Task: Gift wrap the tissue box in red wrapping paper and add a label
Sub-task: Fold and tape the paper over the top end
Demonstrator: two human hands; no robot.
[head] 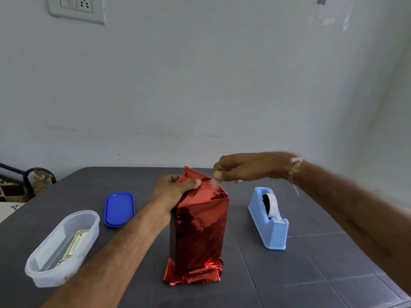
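I am taping the top of the box (198, 230); left hand (173, 192) grips the flaps (193, 174), right hand (244, 167) pinches tape (216, 182). Next, I think, press it flat.

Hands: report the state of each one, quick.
Left hand: grips the folded top of the red-wrapped box.
Right hand: pinches what looks like a strip of clear tape over the box top.

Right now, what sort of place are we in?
Probably a room in a home: a plain painted wall with a switch-and-socket plate, a dark table used as a craft surface, and patterned furniture at the left edge.
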